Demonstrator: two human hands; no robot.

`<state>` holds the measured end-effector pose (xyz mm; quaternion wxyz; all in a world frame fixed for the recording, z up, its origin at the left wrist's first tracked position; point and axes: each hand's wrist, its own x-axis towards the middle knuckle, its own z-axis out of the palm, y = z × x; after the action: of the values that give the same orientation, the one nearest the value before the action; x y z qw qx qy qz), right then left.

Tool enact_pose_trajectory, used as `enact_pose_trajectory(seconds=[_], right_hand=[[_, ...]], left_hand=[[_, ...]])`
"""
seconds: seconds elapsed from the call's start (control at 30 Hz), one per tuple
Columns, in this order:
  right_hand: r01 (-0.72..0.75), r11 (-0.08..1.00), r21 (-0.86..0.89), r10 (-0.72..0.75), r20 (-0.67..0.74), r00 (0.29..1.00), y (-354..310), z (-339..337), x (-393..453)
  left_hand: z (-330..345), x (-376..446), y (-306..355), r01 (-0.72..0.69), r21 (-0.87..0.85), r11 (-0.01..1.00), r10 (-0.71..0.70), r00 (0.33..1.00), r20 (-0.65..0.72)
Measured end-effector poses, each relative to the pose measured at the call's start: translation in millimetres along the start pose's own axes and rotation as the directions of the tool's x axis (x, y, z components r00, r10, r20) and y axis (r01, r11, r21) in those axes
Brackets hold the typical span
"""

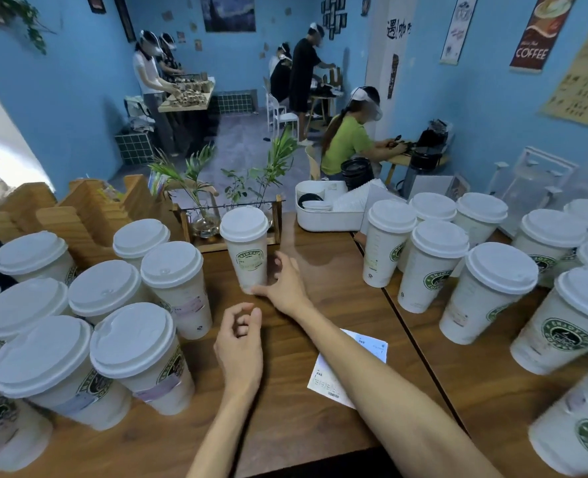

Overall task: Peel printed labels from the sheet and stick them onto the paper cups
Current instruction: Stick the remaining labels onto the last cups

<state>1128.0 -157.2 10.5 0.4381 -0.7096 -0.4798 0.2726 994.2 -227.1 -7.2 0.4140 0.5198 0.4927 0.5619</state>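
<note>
The right hand reaches toward twelve o'clock and grasps the lower part of a lidded paper cup standing upright near the middle of the wooden table; fingers wrap its far side and the thumb lies at its base; a pale label sits across the cup's green logo; the left hand hovers just at six o'clock of that cup, fingers curled loosely with thumb meeting fingertips, and whether it pinches anything cannot be told; the label sheet lies flat on the table at about five o'clock of the left hand, partly hidden under the right forearm; a cluster of labelled cups stands at nine o'clock, several bearing pale stickers on their sides; another cluster of cups stands at three o'clock on the adjoining table; at twelve o'clock beyond the held cup sits a wooden rack with plant cuttings in glass, and at one o'clock a white tub of lids
</note>
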Motion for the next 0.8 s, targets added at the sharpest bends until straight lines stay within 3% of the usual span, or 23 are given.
enact_pose_trajectory(seconds=[0.17, 0.43, 0.6, 0.8], right_hand=[[0.042, 0.986, 0.162, -0.014, -0.175, 0.984, -10, -59, -24], [0.082, 0.949, 0.306, 0.047, -0.393, 0.918, -11, -161, -103], [0.044, 0.944, 0.327, 0.122, -0.469, 0.875, 12, -193, -154], [0.02, 0.941, 0.338, 0.21, -0.629, 0.749, 33, -203, -203]], left_hand=[[30, 8, 33, -0.021, -0.088, 0.996, 0.028, 0.996, 0.083], [94, -19, 71, 0.025, -0.251, 0.968, 0.071, 0.928, 0.366], [131, -58, 80, 0.055, -0.238, 0.97, 0.092, 0.821, 0.564], [152, -96, 93, 0.086, -0.226, 0.97, 0.11, 0.675, 0.73]])
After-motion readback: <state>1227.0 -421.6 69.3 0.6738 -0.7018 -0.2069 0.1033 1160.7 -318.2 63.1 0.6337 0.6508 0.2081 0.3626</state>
